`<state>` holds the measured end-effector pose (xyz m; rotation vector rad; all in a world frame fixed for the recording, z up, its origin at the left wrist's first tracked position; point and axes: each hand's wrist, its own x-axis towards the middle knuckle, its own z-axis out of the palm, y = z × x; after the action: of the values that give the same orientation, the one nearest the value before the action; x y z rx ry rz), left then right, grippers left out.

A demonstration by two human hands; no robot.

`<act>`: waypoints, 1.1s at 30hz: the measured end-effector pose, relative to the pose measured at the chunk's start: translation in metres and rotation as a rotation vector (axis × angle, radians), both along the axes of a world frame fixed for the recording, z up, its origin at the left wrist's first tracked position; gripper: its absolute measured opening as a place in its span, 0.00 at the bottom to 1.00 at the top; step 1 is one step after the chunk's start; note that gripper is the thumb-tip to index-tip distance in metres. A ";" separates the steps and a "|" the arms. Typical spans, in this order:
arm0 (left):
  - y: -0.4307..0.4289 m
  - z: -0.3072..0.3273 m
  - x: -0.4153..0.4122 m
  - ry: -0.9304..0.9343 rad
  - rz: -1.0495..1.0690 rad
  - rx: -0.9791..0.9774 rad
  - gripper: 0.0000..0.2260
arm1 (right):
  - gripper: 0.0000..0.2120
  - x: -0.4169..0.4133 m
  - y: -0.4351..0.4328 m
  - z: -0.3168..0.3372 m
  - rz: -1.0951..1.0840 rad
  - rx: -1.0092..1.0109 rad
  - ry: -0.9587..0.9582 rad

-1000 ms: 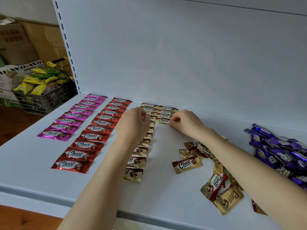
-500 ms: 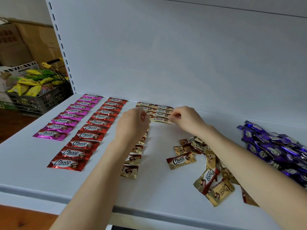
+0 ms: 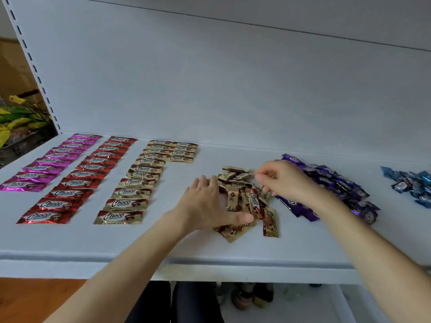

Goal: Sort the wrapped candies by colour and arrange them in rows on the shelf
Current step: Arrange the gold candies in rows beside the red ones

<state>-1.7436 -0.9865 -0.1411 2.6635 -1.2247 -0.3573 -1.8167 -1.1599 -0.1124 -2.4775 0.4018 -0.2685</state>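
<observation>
Left hand [image 3: 207,206] spread over gold pile [image 3: 251,202], right hand [image 3: 288,183] pinching one gold candy [image 3: 242,176]; four rows [image 3: 93,169] laid.

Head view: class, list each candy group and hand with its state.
pink candies, one neat row.
red candies, one neat row.
gold rows, one long, one short.
gold pile, loose, unsorted.
purple pile, loose heap.
blue pile, loose heap.
left hand, open over gold pile.
right hand, curled at gold pile; grip unclear.

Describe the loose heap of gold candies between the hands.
The heap of gold candies is gold foil packets with dark red panels and Choco lettering, jumbled on the shelf right of the gold rows. The left hand lies open across its near left; the right hand, fingers curled, reaches its far side.
</observation>
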 end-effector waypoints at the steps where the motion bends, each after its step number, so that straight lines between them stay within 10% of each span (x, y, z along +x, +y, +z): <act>1: -0.003 -0.005 -0.005 -0.027 0.011 0.018 0.57 | 0.09 -0.008 0.001 -0.002 -0.003 -0.015 0.028; 11: 0.004 -0.014 -0.008 -0.126 0.085 -0.169 0.25 | 0.23 -0.018 0.026 -0.014 -0.057 -0.203 0.183; 33: -0.001 -0.014 -0.005 -0.199 0.252 -0.246 0.17 | 0.05 -0.013 0.036 -0.011 -0.142 -0.070 -0.100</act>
<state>-1.7484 -0.9878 -0.1551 2.6384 -0.8953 0.0931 -1.8298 -1.1236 -0.1235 -2.4946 0.5356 -0.4700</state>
